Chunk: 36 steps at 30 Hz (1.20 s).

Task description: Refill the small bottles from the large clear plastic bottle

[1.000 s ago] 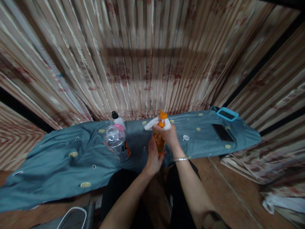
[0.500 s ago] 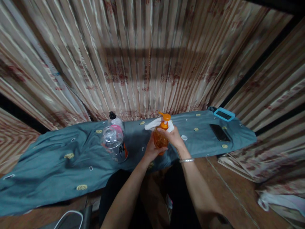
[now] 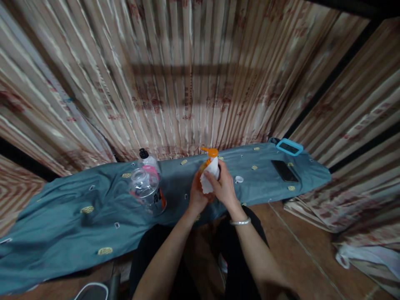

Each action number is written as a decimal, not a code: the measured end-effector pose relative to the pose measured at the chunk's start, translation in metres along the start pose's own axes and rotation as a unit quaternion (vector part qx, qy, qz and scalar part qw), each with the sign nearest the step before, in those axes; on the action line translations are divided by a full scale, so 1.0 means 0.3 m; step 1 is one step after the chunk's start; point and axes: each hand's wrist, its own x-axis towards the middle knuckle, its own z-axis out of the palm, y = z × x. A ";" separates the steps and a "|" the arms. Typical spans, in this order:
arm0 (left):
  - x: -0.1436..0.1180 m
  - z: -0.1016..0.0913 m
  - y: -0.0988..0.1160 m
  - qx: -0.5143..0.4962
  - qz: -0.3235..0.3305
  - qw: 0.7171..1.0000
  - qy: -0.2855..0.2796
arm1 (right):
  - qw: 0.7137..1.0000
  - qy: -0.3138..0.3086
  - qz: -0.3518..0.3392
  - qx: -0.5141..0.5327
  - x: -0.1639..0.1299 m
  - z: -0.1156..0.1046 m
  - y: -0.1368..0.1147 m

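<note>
both hands wipe orange pump bottle.

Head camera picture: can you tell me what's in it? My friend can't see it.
Two hands hold an orange pump bottle above a blue-grey cloth: the left hand grips its body, the right hand presses a white tissue against it. A clear bottle stands left, two phones lie right.

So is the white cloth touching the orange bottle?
Touching. The head view shows the right hand pressing the white cloth flat against the orange bottle, just below its pump, with no gap. The left hand grips the bottle from behind.
</note>
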 end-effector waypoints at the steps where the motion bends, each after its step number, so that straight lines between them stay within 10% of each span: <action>1: 0.001 -0.002 0.001 -0.003 -0.024 1.000 0.004 | 1.000 -0.023 0.005 0.003 0.037 -0.004 0.002; 9: 0.020 -0.028 0.031 -0.018 -0.095 0.995 0.000 | 0.982 -0.134 0.055 0.121 0.137 0.014 0.046; 21: 0.019 -0.048 0.061 -0.010 -0.088 0.995 -0.048 | 0.964 -0.037 0.138 0.222 0.043 0.049 0.129; 28: 0.022 -0.059 0.058 0.034 -0.077 0.995 -0.062 | 0.975 -0.080 0.097 0.182 0.181 0.010 0.055; 36: 0.024 -0.047 0.056 0.023 -0.090 0.995 -0.038 | 0.994 -0.077 0.014 0.070 0.117 0.025 0.018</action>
